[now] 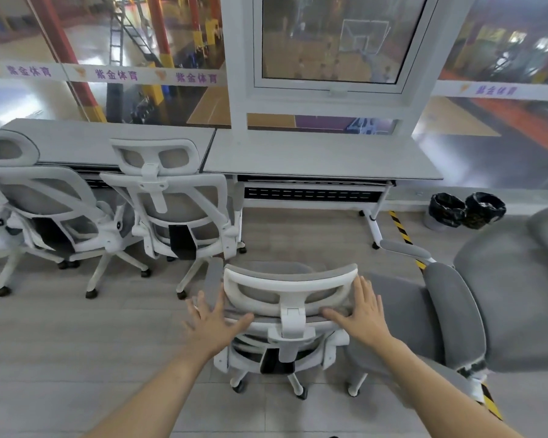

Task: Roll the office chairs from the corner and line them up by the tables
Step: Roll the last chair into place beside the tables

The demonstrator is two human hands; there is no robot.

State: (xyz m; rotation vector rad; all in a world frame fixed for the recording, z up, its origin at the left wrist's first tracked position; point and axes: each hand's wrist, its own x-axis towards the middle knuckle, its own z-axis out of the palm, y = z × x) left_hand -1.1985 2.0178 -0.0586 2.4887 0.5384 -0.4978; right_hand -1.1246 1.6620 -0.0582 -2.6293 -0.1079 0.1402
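Item one: the chair (290, 314) in front of us, white frame with grey mesh, seen from behind. It stands on the floor (60, 343) short of the near edge of the right table (323, 156), not yet tucked under it. Our left hand (214, 324) lies spread, fingers fanned, at the left end of its headrest (290, 287), thumb toward the middle bracket. Our right hand (366, 314) lies flat and open against the right end of the same headrest, thumb on its lower bar (neither hand is closed around anything).

Item two: a second chair (178, 210), same make, pushed up to the near edge of the left table (108, 140), close to the seam where the two tables meet.

Item three: a third chair (35, 200), just left of the second, at the same near edge, partly cut off by the frame.

Item four: a grey padded chair (456, 311) just to the right of the one we touch, turned sideways.

Item five: two bins (467, 210) with black liners, side by side on the floor beyond the right table's right end, beside yellow-and-black tape (400, 227).
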